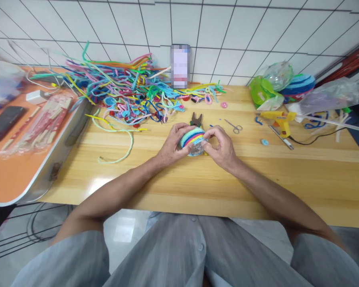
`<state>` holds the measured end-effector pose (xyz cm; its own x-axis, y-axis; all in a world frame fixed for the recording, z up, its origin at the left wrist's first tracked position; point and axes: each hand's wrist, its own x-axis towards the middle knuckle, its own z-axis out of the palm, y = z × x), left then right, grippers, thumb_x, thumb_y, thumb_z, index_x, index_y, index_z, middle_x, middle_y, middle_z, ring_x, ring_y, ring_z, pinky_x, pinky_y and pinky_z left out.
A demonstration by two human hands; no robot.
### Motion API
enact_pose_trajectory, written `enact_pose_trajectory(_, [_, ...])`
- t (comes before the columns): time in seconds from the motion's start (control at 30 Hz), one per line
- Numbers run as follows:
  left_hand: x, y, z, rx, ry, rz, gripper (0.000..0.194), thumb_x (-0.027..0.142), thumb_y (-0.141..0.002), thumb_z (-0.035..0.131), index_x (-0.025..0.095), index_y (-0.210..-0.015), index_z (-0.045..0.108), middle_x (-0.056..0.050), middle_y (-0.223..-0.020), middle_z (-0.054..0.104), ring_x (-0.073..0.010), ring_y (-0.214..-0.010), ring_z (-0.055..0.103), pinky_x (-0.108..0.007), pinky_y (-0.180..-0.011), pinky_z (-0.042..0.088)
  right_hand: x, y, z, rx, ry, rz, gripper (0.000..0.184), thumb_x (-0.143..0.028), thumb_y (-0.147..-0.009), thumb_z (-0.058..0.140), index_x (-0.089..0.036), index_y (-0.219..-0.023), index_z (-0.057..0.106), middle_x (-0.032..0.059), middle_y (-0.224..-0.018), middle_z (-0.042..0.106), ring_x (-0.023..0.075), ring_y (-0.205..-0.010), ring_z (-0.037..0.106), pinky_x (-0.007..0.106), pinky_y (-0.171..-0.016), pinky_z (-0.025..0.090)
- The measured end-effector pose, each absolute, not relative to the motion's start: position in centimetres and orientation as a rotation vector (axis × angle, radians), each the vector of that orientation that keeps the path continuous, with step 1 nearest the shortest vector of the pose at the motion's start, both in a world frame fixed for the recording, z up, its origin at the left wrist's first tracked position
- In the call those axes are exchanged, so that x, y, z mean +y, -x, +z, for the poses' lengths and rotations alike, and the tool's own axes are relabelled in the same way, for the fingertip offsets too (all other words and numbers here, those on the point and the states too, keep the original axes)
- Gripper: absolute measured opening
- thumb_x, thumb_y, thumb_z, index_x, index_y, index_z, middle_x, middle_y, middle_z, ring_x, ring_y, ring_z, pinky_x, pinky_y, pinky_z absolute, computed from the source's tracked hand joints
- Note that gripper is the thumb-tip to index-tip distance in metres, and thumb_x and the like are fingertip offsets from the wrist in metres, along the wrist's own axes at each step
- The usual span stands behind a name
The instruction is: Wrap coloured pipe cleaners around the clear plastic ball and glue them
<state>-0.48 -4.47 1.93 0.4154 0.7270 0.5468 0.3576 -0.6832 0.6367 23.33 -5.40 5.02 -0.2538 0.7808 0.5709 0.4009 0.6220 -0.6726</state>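
Between my hands is a small rounded piece (192, 137) banded with blue, green, yellow and pink pipe cleaners, its near side showing clear plastic. My left hand (175, 144) is closed around its left side, thumb on the near face. At its right edge my right hand (220, 146) pinches with thumb and forefinger; whether a loose pipe-cleaner end is in that pinch I cannot make out. Just behind the piece lie dark-jawed pliers (196, 118), handles mostly hidden. Small scissors (235, 126) rest beyond my right hand.
A tangled heap of pipe cleaners (119, 89) spreads at the back left, near a propped phone (180, 65). To the right are a yellow glue gun (283, 119) with a cord and a wrapped blue piece (299, 85). An orange table (20, 171) adjoins on the left.
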Motion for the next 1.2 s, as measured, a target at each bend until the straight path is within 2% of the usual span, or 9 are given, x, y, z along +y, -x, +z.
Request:
enact_pose_trajectory(0.23, [-4.5, 0.5, 2.0, 0.907, -2.246, 1.188, 0.057, 0.059, -0.112, 0.055, 0.027, -0.159, 0.055, -0.015, -0.149, 0.058, -0.0313, -0.146, 0.055, -0.056, -0.128, 0.048, -5.4, -23.2, 4.8, -1.908, 0.849, 0.344, 0.011, -0.018, -0.096, 0.068, -0.028, -0.093, 0.063, 0.0018, -0.093, 0.067, 0.0243, -0.094, 0.066, 0.043, -0.087, 0.055])
enact_pose_trajectory(0.47, [-4.8, 0.7, 2.3, 0.863, -2.182, 1.164, 0.054, 0.057, -0.116, 0.049, 0.028, -0.162, 0.056, -0.015, -0.153, 0.057, -0.0323, -0.149, 0.052, -0.058, -0.13, 0.045, -5.5, -23.2, 5.0, -1.915, 0.875, 0.381, 0.012, -0.019, -0.095, 0.066, -0.028, -0.088, 0.061, 0.002, -0.091, 0.068, 0.0244, -0.092, 0.067, 0.043, -0.085, 0.054])
enact_pose_trajectory(0.67, [-4.8, 0.6, 2.4, 0.857, -2.231, 1.176, 0.055, 0.055, -0.114, 0.057, 0.028, -0.161, 0.055, -0.015, -0.15, 0.058, -0.031, -0.147, 0.054, -0.057, -0.129, 0.047, -5.5, -23.1, 5.0, -1.893, 0.88, 0.372, 0.011, -0.02, -0.097, 0.067, -0.028, -0.09, 0.062, 0.0016, -0.091, 0.068, 0.0238, -0.09, 0.067, 0.042, -0.084, 0.054])
enact_pose_trajectory(0.93, [-4.8, 0.5, 2.2, 0.904, -2.234, 1.169, 0.058, 0.058, -0.112, 0.057, 0.027, -0.161, 0.055, -0.016, -0.15, 0.058, -0.0331, -0.146, 0.054, -0.059, -0.128, 0.047, -5.4, -23.5, 5.9, -1.913, 0.934, 0.513, 0.012, -0.015, -0.087, 0.069, -0.027, -0.084, 0.065, 0.0021, -0.089, 0.069, 0.0245, -0.09, 0.067, 0.042, -0.084, 0.054])
enact_pose_trajectory(1.2, [-4.7, 0.4, 1.8, 0.902, -2.237, 1.21, 0.057, 0.057, -0.112, 0.057, 0.029, -0.16, 0.056, -0.015, -0.149, 0.058, -0.0326, -0.144, 0.055, -0.059, -0.127, 0.048, -5.6, -23.4, 6.4, -1.935, 0.976, 0.499, 0.009, -0.025, -0.093, 0.069, -0.027, -0.087, 0.063, 0.0024, -0.089, 0.068, 0.0249, -0.09, 0.066, 0.042, -0.085, 0.053])
